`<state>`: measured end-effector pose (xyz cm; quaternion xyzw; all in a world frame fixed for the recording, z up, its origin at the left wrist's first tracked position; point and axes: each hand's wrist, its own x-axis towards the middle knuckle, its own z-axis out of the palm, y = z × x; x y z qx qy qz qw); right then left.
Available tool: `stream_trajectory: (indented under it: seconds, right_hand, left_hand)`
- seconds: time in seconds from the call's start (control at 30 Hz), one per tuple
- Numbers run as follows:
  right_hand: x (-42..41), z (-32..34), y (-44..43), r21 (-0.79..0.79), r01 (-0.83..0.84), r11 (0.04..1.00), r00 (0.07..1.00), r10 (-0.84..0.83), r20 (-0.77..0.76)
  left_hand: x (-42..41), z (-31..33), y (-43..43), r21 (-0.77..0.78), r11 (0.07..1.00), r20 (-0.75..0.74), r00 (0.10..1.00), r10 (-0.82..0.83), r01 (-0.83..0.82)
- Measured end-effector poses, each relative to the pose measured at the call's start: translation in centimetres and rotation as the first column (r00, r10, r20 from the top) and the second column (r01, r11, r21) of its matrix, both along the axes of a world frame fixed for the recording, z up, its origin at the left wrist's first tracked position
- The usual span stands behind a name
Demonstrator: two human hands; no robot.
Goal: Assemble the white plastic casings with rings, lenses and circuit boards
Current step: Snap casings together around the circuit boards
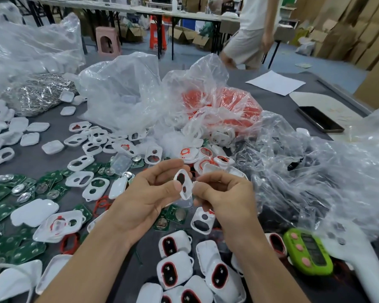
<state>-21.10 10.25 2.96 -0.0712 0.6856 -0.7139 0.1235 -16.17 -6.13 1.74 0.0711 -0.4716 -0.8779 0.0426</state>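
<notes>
Left hand (149, 193) and right hand (223, 193) together pinch a white casing (183, 185) above the table; beyond them, a clear bag (223, 106) holds red rings (239, 106)

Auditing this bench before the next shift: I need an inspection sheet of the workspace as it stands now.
Surface: grey table, mostly covered.
Job's things: white casing held up by both hands; green circuit boards at left; red rings loose; finished casings near the front edge.
Clutter: clear plastic bags, bag of metal parts, green timer, phone, paper sheet.
Grippers: left hand and right hand, fingers pinching the casing.
Cables: nothing seen.
Surroundings: another person, cardboard boxes, pink stool.
</notes>
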Motion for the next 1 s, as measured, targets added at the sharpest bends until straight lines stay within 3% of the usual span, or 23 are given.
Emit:
stream_trajectory:
  seconds: [0.2,0.43,0.63,0.8,1.0]
  right_hand:
    - [0.4,-0.3,-0.4,0.153,0.054,0.987,0.99,-0.032,-0.14]
    - [0.7,-0.4,-0.7,0.167,0.116,0.979,0.989,-0.098,-0.113]
    - [1.1,-0.3,-1.0,0.101,0.175,0.979,0.984,-0.172,-0.039]
    - [0.9,-0.1,-1.1,-0.021,0.124,0.992,0.991,-0.122,0.057]
    - [1.2,-0.4,-1.2,0.131,0.188,0.973,0.979,-0.176,-0.101]
  left_hand:
    - [-0.1,-0.3,0.2,-0.003,1.0,-0.033,0.999,-0.01,0.01]
    - [-0.1,-0.5,0.3,0.035,0.999,-0.088,0.996,-0.002,0.005]
    - [-0.1,-0.6,0.6,0.046,0.999,-0.121,0.993,0.001,0.004]
    - [-0.1,-0.4,0.6,0.069,0.998,-0.111,0.994,0.012,-0.004]
    - [0.0,-0.4,0.8,0.035,0.999,-0.118,0.993,0.015,-0.011]
